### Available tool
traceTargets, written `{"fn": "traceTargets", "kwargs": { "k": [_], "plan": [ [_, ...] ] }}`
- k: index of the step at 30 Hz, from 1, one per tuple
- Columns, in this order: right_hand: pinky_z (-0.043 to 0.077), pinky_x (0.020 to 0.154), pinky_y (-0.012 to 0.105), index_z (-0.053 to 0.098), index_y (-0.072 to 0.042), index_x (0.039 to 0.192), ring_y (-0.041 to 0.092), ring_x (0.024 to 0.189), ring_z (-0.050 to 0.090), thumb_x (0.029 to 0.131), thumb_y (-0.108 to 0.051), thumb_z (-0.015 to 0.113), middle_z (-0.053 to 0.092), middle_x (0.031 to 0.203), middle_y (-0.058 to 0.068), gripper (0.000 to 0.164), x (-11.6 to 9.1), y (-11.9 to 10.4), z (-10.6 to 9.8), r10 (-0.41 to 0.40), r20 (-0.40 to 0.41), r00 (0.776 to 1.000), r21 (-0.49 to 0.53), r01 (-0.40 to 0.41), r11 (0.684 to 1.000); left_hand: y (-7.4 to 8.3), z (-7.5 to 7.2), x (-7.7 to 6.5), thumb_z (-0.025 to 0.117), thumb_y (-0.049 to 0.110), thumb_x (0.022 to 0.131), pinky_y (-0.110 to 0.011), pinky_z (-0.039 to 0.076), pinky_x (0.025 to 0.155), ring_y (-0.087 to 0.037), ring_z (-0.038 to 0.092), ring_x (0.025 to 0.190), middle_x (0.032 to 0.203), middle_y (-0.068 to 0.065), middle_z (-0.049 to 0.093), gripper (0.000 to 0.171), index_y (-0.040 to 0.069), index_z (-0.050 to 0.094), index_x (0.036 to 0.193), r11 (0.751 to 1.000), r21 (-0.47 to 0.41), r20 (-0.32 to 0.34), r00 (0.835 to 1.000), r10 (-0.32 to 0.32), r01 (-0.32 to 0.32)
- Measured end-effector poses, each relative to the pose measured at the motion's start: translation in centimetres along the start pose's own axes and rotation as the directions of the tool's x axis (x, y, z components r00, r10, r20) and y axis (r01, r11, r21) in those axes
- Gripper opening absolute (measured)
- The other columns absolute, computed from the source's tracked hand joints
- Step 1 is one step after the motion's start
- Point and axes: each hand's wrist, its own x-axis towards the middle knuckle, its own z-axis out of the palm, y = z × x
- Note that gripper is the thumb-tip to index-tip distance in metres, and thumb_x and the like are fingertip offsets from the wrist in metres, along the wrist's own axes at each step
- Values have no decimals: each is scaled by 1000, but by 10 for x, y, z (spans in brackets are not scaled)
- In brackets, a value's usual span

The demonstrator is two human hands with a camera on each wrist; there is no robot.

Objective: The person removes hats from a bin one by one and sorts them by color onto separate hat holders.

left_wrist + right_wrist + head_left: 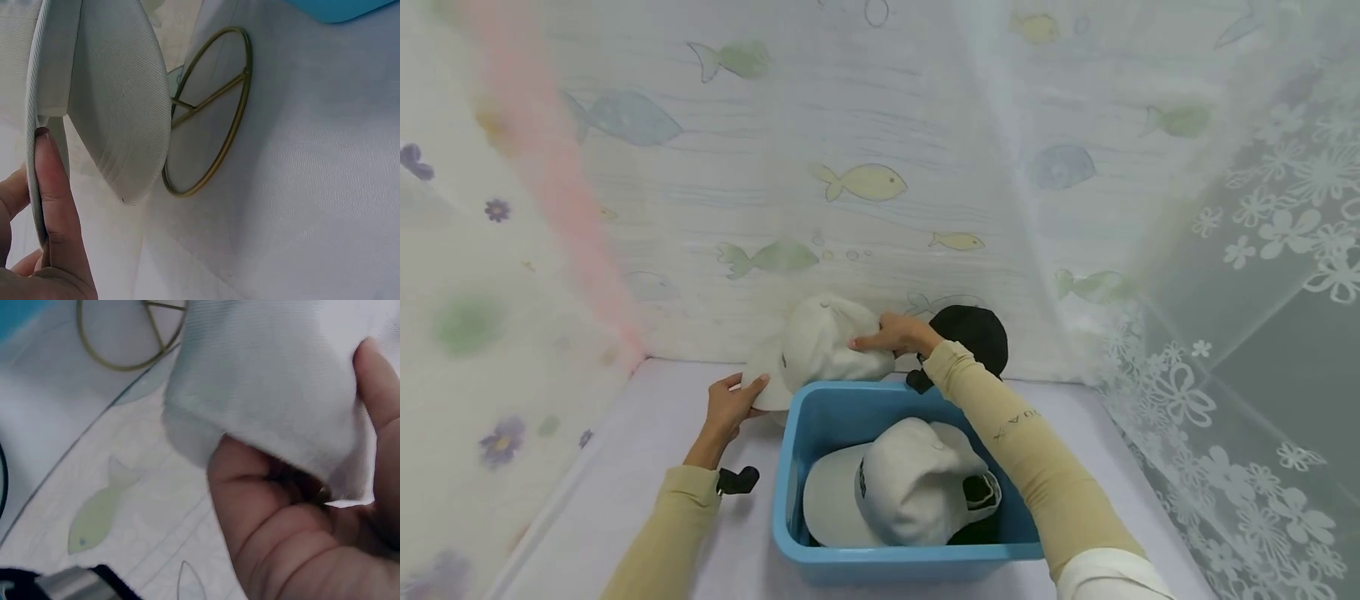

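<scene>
Behind the bin, a white cap (831, 342) is held at both ends. My left hand (730, 408) pinches its brim, thumb on one face and fingers on the other; the brim's edge shows in the left wrist view. My right hand (898, 335) grips the cap's rear edge, with fingers tucked under the fabric (269, 381). Close beside the pinched brim, the left wrist view shows a second pale brim (122, 106). Beneath is the round base of a gold wire stand (240, 112). Another white cap (910, 483) lies in the blue bin (786, 467), brim to the left.
A black cap (973, 333) sits at the back, partly behind my right wrist. Under the white cap in the bin, something dark shows. The white table (745, 542) ends at a fish-print curtain (865, 183), with lacy flower netting (1292, 467) on the right.
</scene>
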Motion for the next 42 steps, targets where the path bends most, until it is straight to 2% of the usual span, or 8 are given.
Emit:
{"fn": "traceTargets", "kwargs": {
  "k": [9,15,19,22,25,31,35,42],
  "plan": [
    [56,97,39,48,8,131,26,106,58,91,-28,78,53,126,19,61,-2,7,-10,-42,21,999,167,38,985,0,-3,-6,64,26,102,-20,60,67,-5,68,78,141,-38,47,71,-15,32,150,993,-77,9,996,-93,94],
    [54,101,42,49,11,134,27,108,59,90,-17,79,53,131,22,60,-4,11,-13,-86,-19,996,278,88,957,4,0,-9,68,28,99,-20,60,65,-4,68,72,128,-26,55,71,-14,38,147,980,-141,-18,989,-145,141],
    [49,108,45,40,11,143,28,114,55,92,-12,75,46,140,23,66,-3,14,-13,-91,-12,996,409,88,908,6,4,-9,74,31,95,-18,59,63,-3,67,70,120,-21,59,72,-14,43,143,984,-130,-71,989,-129,119],
    [48,110,46,41,11,139,27,112,55,93,-10,74,46,137,21,61,-1,15,-13,-81,-8,997,474,75,877,6,6,-8,75,30,94,-18,59,61,-4,67,71,123,-28,60,71,-16,46,139,993,-85,-107,990,-88,79],
    [51,105,42,44,10,135,25,108,55,91,-11,76,47,134,20,58,-1,15,-12,-64,-11,998,474,61,879,4,8,-7,76,28,94,-19,59,61,-5,68,71,128,-34,59,69,-17,48,138,997,-55,-128,990,-59,52],
    [51,94,32,31,7,150,27,113,52,89,-25,80,39,149,21,84,-7,13,-6,-20,-10,1000,350,22,937,-3,12,-11,75,28,94,-19,59,62,-6,69,72,129,-37,59,67,-18,50,136,999,-29,-122,992,-38,35],
    [50,104,37,22,6,157,31,126,49,89,-28,80,31,158,23,95,-8,13,-3,4,-21,1000,324,3,946,-5,13,-13,74,27,95,-20,60,62,-8,70,74,129,-40,58,68,-18,48,138,999,-36,-110,993,-35,31],
    [40,117,46,7,6,160,37,143,37,91,-18,77,16,166,23,101,-8,7,0,-18,-16,1000,374,23,927,-4,10,-15,73,32,96,-19,59,63,-8,69,78,133,-38,56,72,-16,46,142,998,-17,-94,994,-56,54]
  ]
}}
